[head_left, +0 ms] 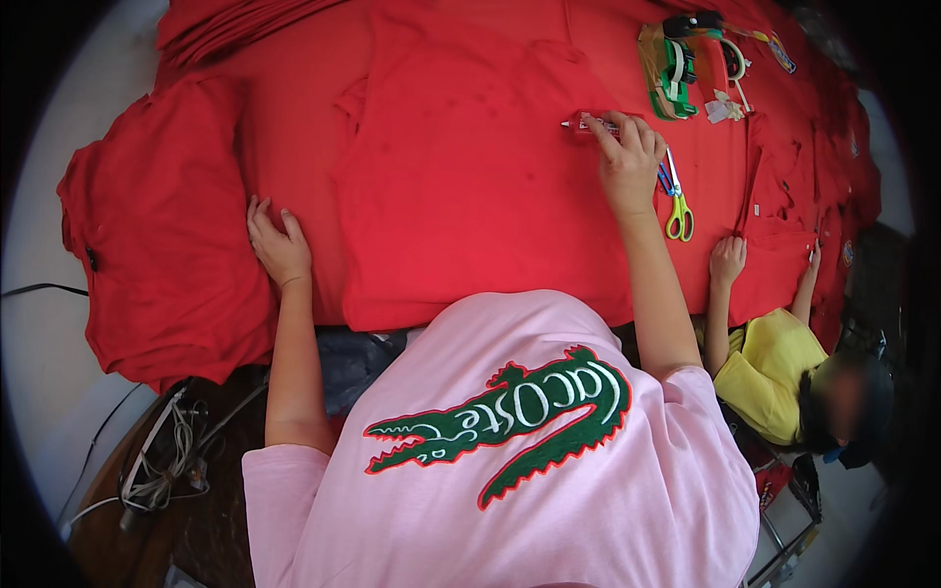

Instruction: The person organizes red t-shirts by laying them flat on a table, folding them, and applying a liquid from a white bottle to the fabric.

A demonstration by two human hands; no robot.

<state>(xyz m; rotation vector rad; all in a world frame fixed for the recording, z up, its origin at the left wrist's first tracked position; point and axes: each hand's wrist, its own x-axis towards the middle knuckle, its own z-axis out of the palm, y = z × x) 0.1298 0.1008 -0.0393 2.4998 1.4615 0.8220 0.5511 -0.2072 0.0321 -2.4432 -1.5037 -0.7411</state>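
Note:
My right hand (628,162) has its fingers closed on a small red bottle (584,123) with a pointed white tip. The tip points left, above a red garment (470,186) spread flat on the table. Fingers cover much of the bottle. My left hand (280,244) lies with fingers apart on the red cloth, beside a heaped red garment (167,225). Just right of my right hand are scissors (679,218) with yellow-green handles and a small blue tool (667,179), partly hidden.
Tape dispensers (671,73), one green and one red, stand at the far right. Folded red cloth (230,24) is at the far left. A co-worker in a yellow shirt (769,367) handles red garments at the right. Cables (162,470) hang below the table's left side.

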